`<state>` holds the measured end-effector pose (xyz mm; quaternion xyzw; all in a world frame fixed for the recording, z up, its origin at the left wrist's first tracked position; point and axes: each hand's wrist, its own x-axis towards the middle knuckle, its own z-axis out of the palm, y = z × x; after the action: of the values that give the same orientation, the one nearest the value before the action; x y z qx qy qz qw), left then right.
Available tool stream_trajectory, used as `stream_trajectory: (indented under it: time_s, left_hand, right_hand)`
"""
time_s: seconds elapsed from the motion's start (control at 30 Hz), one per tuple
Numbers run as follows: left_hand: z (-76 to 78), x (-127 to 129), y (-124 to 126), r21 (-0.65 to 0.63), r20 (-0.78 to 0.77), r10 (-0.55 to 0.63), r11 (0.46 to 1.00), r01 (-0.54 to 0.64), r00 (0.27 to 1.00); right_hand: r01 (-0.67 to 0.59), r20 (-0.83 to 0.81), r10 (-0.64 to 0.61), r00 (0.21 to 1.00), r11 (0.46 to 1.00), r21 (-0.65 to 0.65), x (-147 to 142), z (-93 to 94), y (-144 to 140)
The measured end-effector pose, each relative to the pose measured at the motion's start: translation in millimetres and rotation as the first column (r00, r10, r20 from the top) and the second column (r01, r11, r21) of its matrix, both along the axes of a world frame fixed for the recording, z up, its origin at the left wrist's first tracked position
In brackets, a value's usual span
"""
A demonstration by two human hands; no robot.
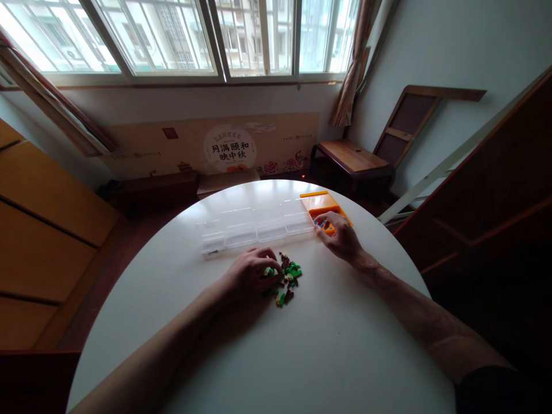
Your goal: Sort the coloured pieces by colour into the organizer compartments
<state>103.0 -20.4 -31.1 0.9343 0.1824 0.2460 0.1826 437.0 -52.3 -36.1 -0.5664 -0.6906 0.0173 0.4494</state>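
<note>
Daylight pours through the barred windows [172, 34], their tops cut off, leaving the low corners of the room in gloom. Down on the round white surface [328, 345], its near edge out of view, eyes on the brick pile [291, 273]: green, brown and cream pieces bunched together, too small to count! Right at its left edge, the left hand [252, 267], fingers bent and arched over that side of the heap, covering some pieces. Fingertips lost among the bricks, so whether they pinch one, I cannot tell.

Across to the right hand [340, 236], beyond the pile and to its right, reaching into the orange box [319, 201], thumb and forefinger curved. Blue and yellow bits [326, 226] peek out between them; a grip on any of those, again, cannot be made out. Beyond the pile and mostly to its left stretches the clear tray [241, 236], compartments in a row, its far rim fading into the white. It sits against the box; joined or merely touching, hard to say.

Well beyond the pile, a printed panel [172, 141]; off to its right, a wooden seat [353, 154], legs sunk in shadow. Nearer than the pile, far right, a dark sleeve [487, 391], cropped.
</note>
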Motion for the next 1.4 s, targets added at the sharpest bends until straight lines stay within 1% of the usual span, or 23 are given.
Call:
stream_trajectory:
  time_s: [0.07,0.13,0.27,0.37,0.5,0.67,0.77,0.83,0.93,1.03,1.13,1.23,1.4]
  left_hand:
    - [0.2,0.5,0.7,-0.008,-0.008,-0.001,1.0,0.001,1.0]
    - [1.3,1.0,0.5,0.015,-0.018,0.001,1.0,-0.001,1.0]
    - [3.6,1.5,-1.8,0.133,-0.012,0.014,0.991,-0.013,1.0]
    - [4.3,1.6,-3.9,0.18,0.006,0.019,0.984,-0.02,1.0]
    - [3.8,1.3,-5.5,0.18,0.022,0.007,0.984,-0.011,1.0]
    - [1.0,1.6,-4.7,0.152,-0.01,0.026,0.988,-0.024,1.0]
    - [1.5,3.4,-4.1,0.15,-0.027,0.017,0.989,-0.013,0.999]
    - [3.4,4.5,-3.9,0.148,-0.017,0.011,0.989,-0.008,1.0]
    - [6.0,4.3,-2.8,0.13,0.042,0.008,0.991,-0.014,0.999]
    - [5.8,2.7,-0.3,0.113,0.114,0.009,0.993,-0.022,0.993]
    - [4.0,2.7,1.6,0.12,0.163,0.012,0.992,-0.032,0.987]
    - [3.6,4.8,1.2,0.142,0.171,0.005,0.989,-0.03,0.985]
    - [5.4,6.4,-1.4,0.16,0.16,-0.01,0.987,-0.016,0.987]
  right_hand:
    - [-0.017,0.015,0.017,1.0,1.0,0.004,-1.8,1.0,-1.2]
    - [-0.03,0.021,0.029,0.999,1.0,0.008,-3.7,1.9,-2.2]
    - [-0.049,0.025,0.048,0.999,0.999,0.015,-6.7,3.0,-3.5]
    - [-0.058,0.032,0.058,0.998,0.998,0.013,-7.5,2.7,-3.9]
    - [-0.072,0.039,0.072,0.997,0.997,0.007,-7.5,1.4,-3.5]
    - [-0.09,0.05,0.089,0.995,0.996,0.005,-7.6,0.6,-2.9]
    - [-0.102,0.05,0.102,0.994,0.995,0.005,-9.7,3.2,-6.0]
    - [-0.135,0.046,0.134,0.99,0.991,0.005,-13.7,6.6,-10.4]
    - [-0.258,0.073,0.257,0.964,0.966,0.004,-24.8,12.2,-18.8]
    - [-0.398,0.122,0.395,0.911,0.918,-0.004,-39.7,14.7,-25.1]
    - [-0.503,0.142,0.497,0.856,0.865,0.005,-51.7,13.4,-26.9]
    - [-0.563,0.158,0.554,0.817,0.827,0.013,-57.3,9.7,-25.5]
    - [-0.586,0.219,0.567,0.794,0.81,0.03,-62.5,3.3,-23.1]
